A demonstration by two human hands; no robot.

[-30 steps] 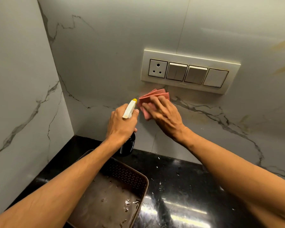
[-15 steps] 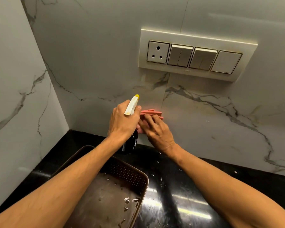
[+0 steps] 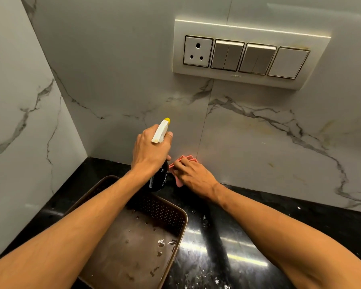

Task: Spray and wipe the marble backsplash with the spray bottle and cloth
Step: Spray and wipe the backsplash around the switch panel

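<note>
The left hand (image 3: 151,150) is wrapped around the neck of the spray bottle (image 3: 159,155), holding it upright with the white trigger head and its yellow nozzle tip aimed at about 1 o'clock, toward the marble backsplash (image 3: 258,142). Held that way, the bottle seems ready for another squirt while staying out of the wiping hand's path. Its dark body hangs below the fist, over the far edge of the brown perforated tray (image 3: 171,217).

The right hand (image 3: 193,174), at 3 o'clock of the bottle and just beside it, presses the folded pink cloth (image 3: 182,163) flat against the marble at the very bottom of the wall, where it meets the black countertop (image 3: 248,236). Fingers are spread over the cloth, probably so that the whole pad bears on the stone. The cloth sits near the vertical joint between two slabs.

At 12 to 1 o'clock above both hands, the switch plate (image 3: 248,82) carries a three-pin socket and rocker switches; keeping spray low and away from it looks sensible. A small embossed mark sits on the plate's lower edge, but it is too small to read. White marks on the bottle's dark body may be print, though they cannot be made out. White flecks lie on the tray and counter.
</note>
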